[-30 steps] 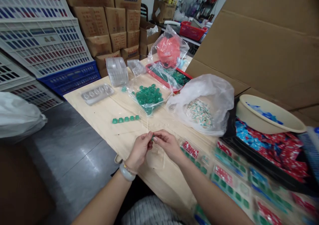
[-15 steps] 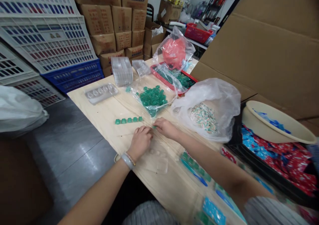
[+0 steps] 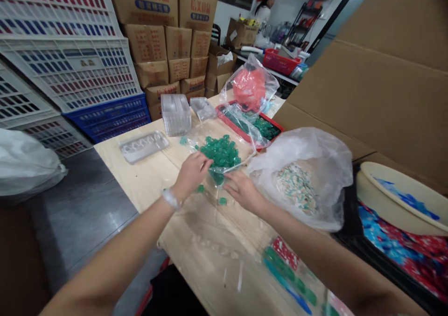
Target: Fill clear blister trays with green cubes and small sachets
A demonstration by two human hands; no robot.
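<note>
My left hand (image 3: 192,176) lies open on the lower edge of a clear plastic bag (image 3: 238,159) full of translucent green plastic pieces. My right hand (image 3: 243,192) is open just below that bag, with its fingertips near the bag's lower corner. Two loose green pieces (image 3: 200,188) (image 3: 222,200) lie on the pale wooden table (image 3: 196,241) under my hands. A clear blister tray (image 3: 142,146) lies to the left. Nearest my right forearm, a flat packaged card with green pieces (image 3: 287,271) lies on the table.
A stack of clear trays (image 3: 176,115) and a red tray of green pieces (image 3: 245,129) stand behind. A white bag of printed packets (image 3: 297,185) sits right, near a beige basin (image 3: 399,199). Cartons (image 3: 157,45) and crates (image 3: 70,68) fill the back left. A person (image 3: 264,8) stands far off.
My hands have parted and reached forward to the green-filled bag. The row of green pieces on the table no longer shows. The view has tilted up and shifted.
</note>
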